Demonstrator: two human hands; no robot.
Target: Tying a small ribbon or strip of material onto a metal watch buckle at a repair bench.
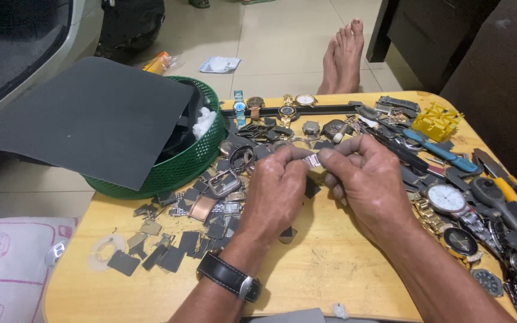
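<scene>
My left hand (276, 191) and my right hand (369, 182) meet over the middle of a low wooden table (324, 275). Together their fingertips pinch a small silver metal watch-band piece (312, 160), held just above the tabletop. A black strap with a metal buckle wraps my left wrist. Under and left of my left hand lie several dark square scraps (169, 257) and watch cases (224, 182). Right of my right hand rests a white-faced watch (446, 198).
A green basket (192, 161) under a dark grey sheet (97, 113) sits at the table's far left. A row of watches (282, 107), a yellow plastic holder (437, 122) and hand tools (504, 191) crowd the far and right sides. A person's bare foot (342, 57) rests on the tiled floor beyond.
</scene>
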